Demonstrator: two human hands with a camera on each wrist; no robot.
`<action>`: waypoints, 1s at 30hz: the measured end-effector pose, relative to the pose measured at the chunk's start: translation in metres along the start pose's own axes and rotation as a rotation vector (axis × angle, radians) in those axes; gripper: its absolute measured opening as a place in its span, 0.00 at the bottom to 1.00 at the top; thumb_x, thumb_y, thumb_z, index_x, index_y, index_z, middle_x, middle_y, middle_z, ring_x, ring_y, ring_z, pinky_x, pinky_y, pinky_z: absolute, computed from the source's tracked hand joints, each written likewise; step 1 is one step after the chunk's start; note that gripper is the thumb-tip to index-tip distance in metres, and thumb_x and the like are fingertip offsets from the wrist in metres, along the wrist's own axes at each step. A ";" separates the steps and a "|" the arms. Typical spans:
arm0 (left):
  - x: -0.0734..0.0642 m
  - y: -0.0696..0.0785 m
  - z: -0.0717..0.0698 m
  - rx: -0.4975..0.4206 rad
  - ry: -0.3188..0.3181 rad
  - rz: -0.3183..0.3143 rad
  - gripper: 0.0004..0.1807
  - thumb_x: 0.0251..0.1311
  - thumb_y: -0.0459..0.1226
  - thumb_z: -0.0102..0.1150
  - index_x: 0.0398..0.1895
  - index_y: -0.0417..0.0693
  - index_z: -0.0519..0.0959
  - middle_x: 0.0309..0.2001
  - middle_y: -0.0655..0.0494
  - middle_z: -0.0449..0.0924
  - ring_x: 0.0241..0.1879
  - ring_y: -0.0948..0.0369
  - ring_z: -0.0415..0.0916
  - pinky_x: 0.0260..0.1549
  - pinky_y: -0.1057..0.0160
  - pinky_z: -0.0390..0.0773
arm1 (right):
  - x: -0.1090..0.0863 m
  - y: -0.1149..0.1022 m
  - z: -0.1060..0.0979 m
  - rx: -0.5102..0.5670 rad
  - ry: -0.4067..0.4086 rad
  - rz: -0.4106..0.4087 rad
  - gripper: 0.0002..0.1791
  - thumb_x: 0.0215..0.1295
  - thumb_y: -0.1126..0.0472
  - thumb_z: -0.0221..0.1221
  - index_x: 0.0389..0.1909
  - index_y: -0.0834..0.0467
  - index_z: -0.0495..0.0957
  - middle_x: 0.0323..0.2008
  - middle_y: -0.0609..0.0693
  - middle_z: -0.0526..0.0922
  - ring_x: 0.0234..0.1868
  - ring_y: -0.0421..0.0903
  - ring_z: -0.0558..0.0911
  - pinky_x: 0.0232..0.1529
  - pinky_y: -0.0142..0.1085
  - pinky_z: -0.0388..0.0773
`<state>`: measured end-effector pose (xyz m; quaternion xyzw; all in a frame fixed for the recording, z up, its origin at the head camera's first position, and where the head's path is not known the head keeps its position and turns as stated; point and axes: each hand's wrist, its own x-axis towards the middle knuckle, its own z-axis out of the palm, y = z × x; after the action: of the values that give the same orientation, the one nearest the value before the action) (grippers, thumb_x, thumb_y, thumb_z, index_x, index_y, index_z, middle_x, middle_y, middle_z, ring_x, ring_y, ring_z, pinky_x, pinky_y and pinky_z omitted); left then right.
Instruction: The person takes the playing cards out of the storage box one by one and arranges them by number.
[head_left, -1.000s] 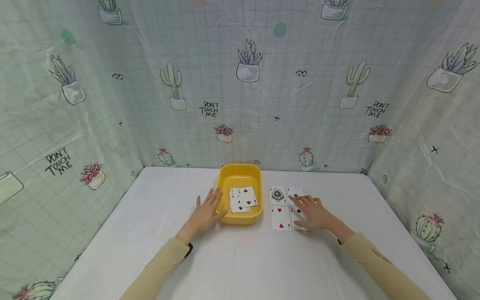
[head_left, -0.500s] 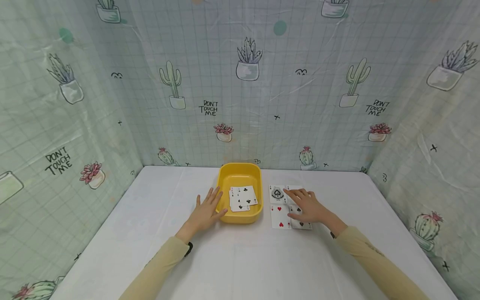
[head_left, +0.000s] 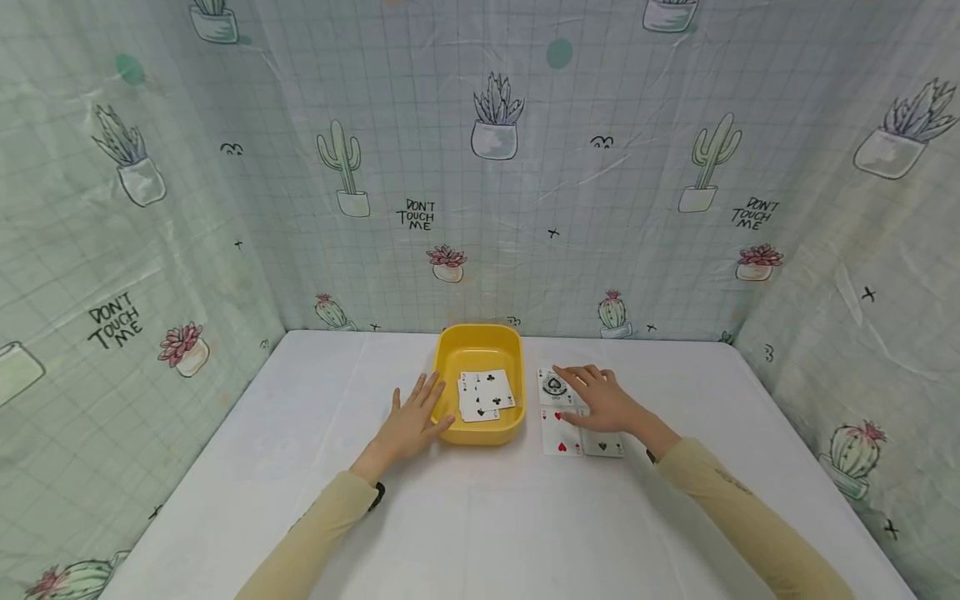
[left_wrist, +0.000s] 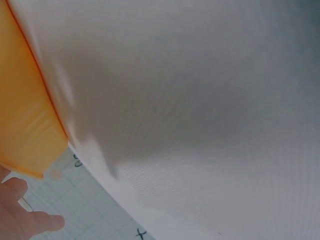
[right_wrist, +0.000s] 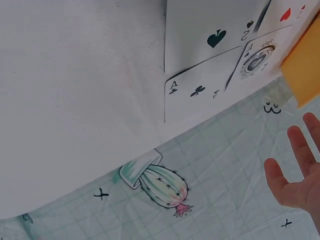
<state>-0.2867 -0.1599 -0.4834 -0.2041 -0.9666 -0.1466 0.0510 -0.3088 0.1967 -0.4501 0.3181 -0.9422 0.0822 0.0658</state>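
My left hand (head_left: 408, 427) has its fingers spread at the left rim of a yellow plastic tub (head_left: 480, 337). Inside the tub lie several overlapping playing cards (head_left: 495, 388), faces up. To its right, four-cornered in two rows, are an ace of spades (head_left: 553, 387), a two of hearts (head_left: 561, 440), a two of spades (head_left: 603, 447) and an ace of clubs (right_wrist: 192, 91). Over these cards reaches my right hand (head_left: 606, 405), fingers extended and holding nothing; it covers the ace of clubs in the head view. The right wrist view has its fingers apart from the cards.
A white table (head_left: 465, 533) carries the tub and cards. Cactus-printed cloth (head_left: 570, 208) hangs behind it and along both sides. The table's far edge runs just behind the tub.
My right hand has slid left and slightly away over the cards, from the right-hand pair toward the ace of spades and two of hearts. The left hand and cards stay put.
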 end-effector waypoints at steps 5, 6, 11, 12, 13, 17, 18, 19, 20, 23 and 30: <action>0.001 0.000 0.000 0.015 -0.008 -0.003 0.40 0.60 0.62 0.34 0.69 0.47 0.50 0.71 0.55 0.40 0.70 0.50 0.40 0.58 0.32 0.44 | 0.007 -0.003 -0.002 0.018 -0.023 0.017 0.42 0.55 0.42 0.56 0.68 0.50 0.50 0.61 0.54 0.64 0.59 0.54 0.63 0.56 0.58 0.57; 0.001 0.000 0.000 0.013 -0.010 -0.003 0.40 0.60 0.62 0.34 0.69 0.47 0.50 0.71 0.55 0.40 0.70 0.50 0.39 0.58 0.32 0.44 | 0.008 -0.004 -0.003 0.019 -0.025 0.019 0.42 0.55 0.42 0.55 0.68 0.49 0.50 0.61 0.54 0.64 0.59 0.54 0.63 0.56 0.59 0.56; 0.000 0.001 -0.001 0.009 -0.013 -0.005 0.40 0.60 0.61 0.35 0.69 0.47 0.49 0.71 0.54 0.39 0.70 0.50 0.39 0.58 0.32 0.43 | 0.014 -0.006 -0.003 0.015 -0.008 0.001 0.42 0.56 0.41 0.54 0.68 0.49 0.49 0.60 0.54 0.64 0.59 0.54 0.63 0.55 0.59 0.57; 0.000 0.002 -0.001 0.007 -0.014 -0.006 0.40 0.60 0.61 0.35 0.69 0.47 0.49 0.71 0.54 0.39 0.70 0.50 0.39 0.58 0.32 0.43 | 0.016 -0.007 -0.003 0.017 -0.003 -0.002 0.42 0.56 0.41 0.55 0.68 0.49 0.49 0.60 0.54 0.64 0.58 0.54 0.63 0.55 0.59 0.57; 0.000 0.002 -0.001 0.007 -0.015 -0.007 0.40 0.60 0.61 0.35 0.69 0.47 0.50 0.71 0.54 0.39 0.70 0.50 0.39 0.58 0.32 0.43 | 0.018 -0.008 -0.003 0.021 -0.001 -0.002 0.42 0.56 0.41 0.55 0.68 0.49 0.49 0.60 0.54 0.64 0.58 0.54 0.63 0.55 0.59 0.57; 0.000 0.002 -0.002 -0.008 -0.017 -0.008 0.39 0.61 0.59 0.37 0.68 0.46 0.50 0.71 0.54 0.39 0.70 0.50 0.37 0.58 0.32 0.41 | 0.026 -0.013 -0.004 0.028 -0.005 0.006 0.41 0.56 0.42 0.55 0.68 0.48 0.49 0.61 0.53 0.64 0.58 0.54 0.63 0.56 0.59 0.56; 0.000 0.002 -0.003 -0.010 -0.018 -0.008 0.39 0.61 0.59 0.37 0.68 0.46 0.50 0.71 0.53 0.39 0.70 0.50 0.38 0.58 0.32 0.41 | 0.028 -0.015 -0.004 0.029 -0.010 0.007 0.41 0.56 0.42 0.55 0.68 0.48 0.49 0.61 0.53 0.64 0.59 0.54 0.63 0.56 0.59 0.56; 0.000 0.002 -0.003 -0.011 -0.019 -0.008 0.39 0.61 0.59 0.37 0.68 0.46 0.50 0.71 0.53 0.39 0.70 0.50 0.37 0.58 0.32 0.41 | 0.030 -0.016 -0.005 0.030 -0.015 0.009 0.41 0.56 0.42 0.54 0.68 0.48 0.49 0.61 0.53 0.64 0.59 0.54 0.63 0.56 0.59 0.55; 0.000 0.002 -0.004 -0.013 -0.020 -0.008 0.39 0.61 0.59 0.37 0.68 0.46 0.50 0.71 0.53 0.39 0.70 0.50 0.37 0.58 0.32 0.40 | 0.032 -0.018 -0.005 0.031 -0.019 0.009 0.41 0.56 0.42 0.54 0.68 0.48 0.49 0.61 0.53 0.63 0.59 0.54 0.63 0.57 0.59 0.55; 0.001 0.002 -0.004 -0.010 -0.024 -0.006 0.40 0.61 0.60 0.36 0.69 0.46 0.49 0.71 0.53 0.39 0.70 0.50 0.38 0.58 0.32 0.40 | 0.038 -0.023 -0.006 0.043 -0.028 -0.001 0.41 0.57 0.42 0.54 0.68 0.49 0.50 0.62 0.54 0.63 0.60 0.54 0.62 0.57 0.60 0.55; 0.000 0.001 -0.002 -0.011 -0.027 0.003 0.40 0.60 0.61 0.35 0.69 0.47 0.49 0.71 0.54 0.38 0.70 0.50 0.38 0.58 0.32 0.41 | 0.049 -0.031 -0.003 0.016 -0.041 -0.018 0.39 0.58 0.42 0.52 0.68 0.50 0.50 0.62 0.53 0.62 0.60 0.54 0.62 0.56 0.59 0.57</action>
<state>-0.2864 -0.1600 -0.4810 -0.2076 -0.9661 -0.1491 0.0372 -0.3277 0.1439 -0.4354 0.3285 -0.9399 0.0826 0.0444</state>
